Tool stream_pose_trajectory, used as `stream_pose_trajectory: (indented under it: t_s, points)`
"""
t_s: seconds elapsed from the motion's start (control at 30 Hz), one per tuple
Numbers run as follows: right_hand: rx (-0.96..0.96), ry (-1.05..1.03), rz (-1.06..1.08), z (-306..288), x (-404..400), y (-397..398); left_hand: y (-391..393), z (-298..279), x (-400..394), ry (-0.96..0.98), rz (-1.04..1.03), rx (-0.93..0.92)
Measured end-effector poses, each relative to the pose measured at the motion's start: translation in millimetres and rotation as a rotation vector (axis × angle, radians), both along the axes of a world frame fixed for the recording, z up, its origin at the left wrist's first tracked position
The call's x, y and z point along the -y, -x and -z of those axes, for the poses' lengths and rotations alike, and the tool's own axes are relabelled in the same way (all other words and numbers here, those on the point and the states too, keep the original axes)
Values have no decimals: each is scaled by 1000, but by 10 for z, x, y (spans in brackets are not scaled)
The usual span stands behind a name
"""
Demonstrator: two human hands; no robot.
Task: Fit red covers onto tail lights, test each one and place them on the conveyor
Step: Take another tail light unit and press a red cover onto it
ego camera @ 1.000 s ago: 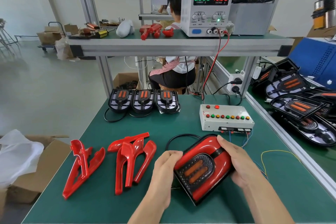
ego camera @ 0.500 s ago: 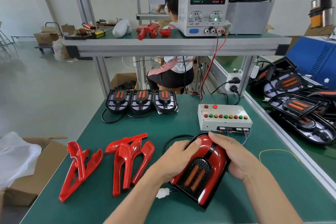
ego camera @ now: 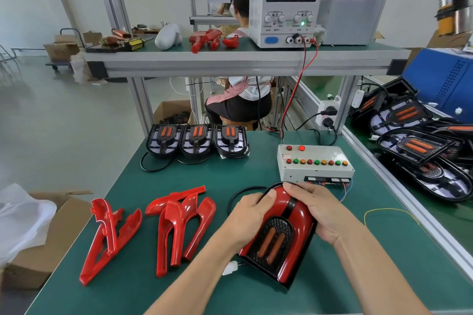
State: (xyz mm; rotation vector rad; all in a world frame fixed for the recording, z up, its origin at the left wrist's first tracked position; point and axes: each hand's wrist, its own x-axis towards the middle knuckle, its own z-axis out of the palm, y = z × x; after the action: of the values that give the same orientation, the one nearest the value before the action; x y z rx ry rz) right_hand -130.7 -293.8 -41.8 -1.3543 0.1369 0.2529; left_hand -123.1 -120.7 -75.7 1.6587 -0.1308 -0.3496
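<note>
Gripping the red-covered tail light (ego camera: 277,235) on the tabletop (ego camera: 179,296), left hand (ego camera: 245,222) and right hand (ego camera: 316,208) clasp its sides.

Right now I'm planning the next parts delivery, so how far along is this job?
Done: finished lights are not identifiable. In hand: both hands, left and right, press a red cover onto one tail light; its plug lies loose, so testing is pending. Left: three bare lights and loose covers.

We see green desk (ego camera: 256,176) carrying three uncovered tail lights (ego camera: 197,139), loose red covers (ego camera: 153,227), button box (ego camera: 316,162), covered tail light (ego camera: 279,235).
</note>
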Motion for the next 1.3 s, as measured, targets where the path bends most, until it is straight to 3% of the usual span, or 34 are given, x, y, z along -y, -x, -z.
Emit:
stream_pose_trajectory:
  t_s: [0.17, 0.33, 0.63, 0.87, 1.13, 1.23, 1.3]
  points:
    - [8, 7, -30, 10, 46, 28, -10, 45, -44, -42, 12, -14]
    - [72, 79, 35, 122, 31, 105, 11, 59, -92, 172, 37, -206]
    - [96, 205, 202, 139, -118, 99, 170, 32, -112, 73, 192, -49]
    - [19, 145, 238, 139, -76, 114, 199, 31, -156, 114, 212, -114]
    - [-76, 95, 289, 205, 28, 76, 292, -1, -365, -59, 263, -51]
    - [-69, 32, 293, 234, 15, 46, 303, 28, -398, 15, 211, -84]
    - [-77, -125, 267, 188, -6, 57, 310, 13, -418, 104, 155, -132]
